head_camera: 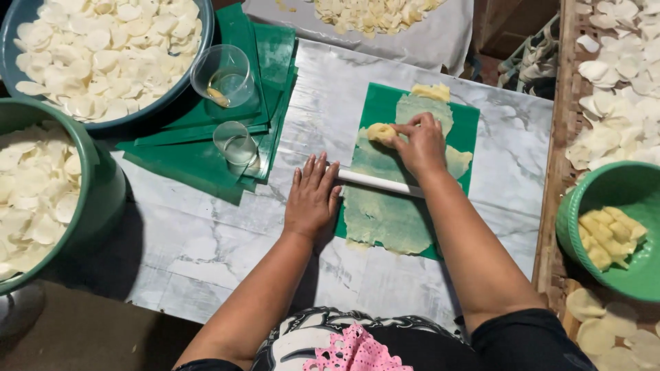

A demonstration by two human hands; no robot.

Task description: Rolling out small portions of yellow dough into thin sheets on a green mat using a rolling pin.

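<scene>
A: How is the left hand (313, 199) placed?
B: Released, laid flat on the white rod (378, 183), which is steadied across the dough sheet (385, 213).
A: And the right hand (421, 145)?
B: Clenched on a dough lump (380, 132); it is best pressed gently onto the green mat (462, 124).

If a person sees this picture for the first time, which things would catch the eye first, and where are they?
Probably the centre: the right hand pinches a yellow dough lump over a thin dough sheet spread on a green mat, while the left hand rests flat on a white rolling pin. Next, at the left, the blue bowl and the green bowl, both heaped with pale round discs.
</scene>
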